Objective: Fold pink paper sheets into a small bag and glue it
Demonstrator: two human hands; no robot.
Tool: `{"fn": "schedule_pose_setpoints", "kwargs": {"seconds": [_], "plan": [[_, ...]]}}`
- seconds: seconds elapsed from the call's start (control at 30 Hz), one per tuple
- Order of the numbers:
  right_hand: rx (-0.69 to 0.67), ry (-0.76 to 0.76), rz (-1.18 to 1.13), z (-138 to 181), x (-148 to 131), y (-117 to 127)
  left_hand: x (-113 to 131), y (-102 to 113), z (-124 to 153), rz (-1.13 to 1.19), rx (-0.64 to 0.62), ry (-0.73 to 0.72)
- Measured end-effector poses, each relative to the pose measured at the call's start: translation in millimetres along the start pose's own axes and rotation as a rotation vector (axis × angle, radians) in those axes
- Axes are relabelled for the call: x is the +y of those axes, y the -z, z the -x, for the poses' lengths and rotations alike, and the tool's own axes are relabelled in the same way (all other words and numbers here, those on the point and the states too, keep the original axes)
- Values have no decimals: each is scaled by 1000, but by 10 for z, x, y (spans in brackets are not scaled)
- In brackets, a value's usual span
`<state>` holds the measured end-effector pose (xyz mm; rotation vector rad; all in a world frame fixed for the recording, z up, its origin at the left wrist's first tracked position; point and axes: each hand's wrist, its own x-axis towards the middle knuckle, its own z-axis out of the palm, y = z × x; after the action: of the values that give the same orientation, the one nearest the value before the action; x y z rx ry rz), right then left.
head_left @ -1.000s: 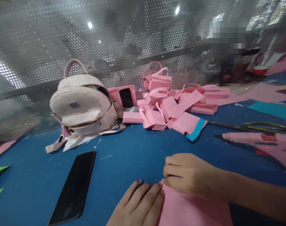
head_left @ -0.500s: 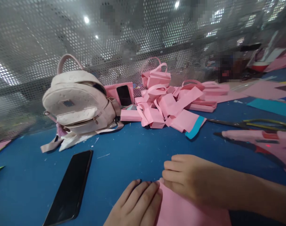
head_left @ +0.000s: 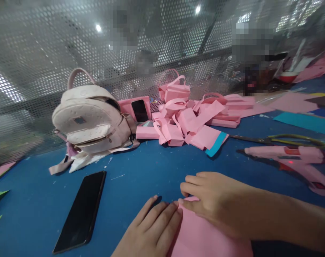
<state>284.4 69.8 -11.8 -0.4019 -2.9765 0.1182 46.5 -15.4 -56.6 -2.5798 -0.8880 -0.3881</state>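
Observation:
A sheet of pink paper (head_left: 205, 237) lies at the bottom of the view, its lower part cut off by the frame. My left hand (head_left: 154, 226) rests flat along its left edge, fingers stretched out and fingertips near the top corner. At that same corner, my right hand (head_left: 216, 201) has its fingers bent inward and holds the paper's upper edge; its thumb is partly hidden. The two hands nearly meet at the fingertips. To the right of them lies a pink glue gun (head_left: 283, 154) with a small red light lit.
A black phone (head_left: 80, 210) lies left of my hands. Behind are a pale backpack (head_left: 90, 121), a pile of folded pink paper bags (head_left: 178, 121) and a perforated metal screen (head_left: 157, 43). Scissors (head_left: 283, 139) and blue paper (head_left: 304, 122) lie at the right.
My right hand has shifted slightly left and up, and more of the paper's top corner shows beneath it. My left index finger is spread farther from the others. The view has turned slightly right.

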Motion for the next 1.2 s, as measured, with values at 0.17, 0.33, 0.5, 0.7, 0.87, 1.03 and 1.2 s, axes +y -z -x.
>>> {"fn": "schedule_pose_setpoints", "kwargs": {"seconds": [0.17, 0.33, 0.5, 0.7, 0.87, 1.03, 1.2], "plan": [[-85, 10, -95, -55, 38, 111, 59, 5, -41, 142, -83, 56], [-89, -21, -189, 1, 31, 152, 132, 52, -30, 266, -189, 132], [-76, -76, -205, 106, -9, 79, 162, 85, -22, 341, -220, 167], [-23, -39, -116, 131, -21, -38, 156, 50, -33, 303, -175, 160], [111, -33, -7, 188, 0, -208, 146, 21, -37, 235, -112, 166], [185, -115, 56, 401, 44, -274, 131, 16, -56, 176, -71, 160], [186, -195, 87, 573, 80, -238, 123, 21, -71, 171, -70, 162]]}}
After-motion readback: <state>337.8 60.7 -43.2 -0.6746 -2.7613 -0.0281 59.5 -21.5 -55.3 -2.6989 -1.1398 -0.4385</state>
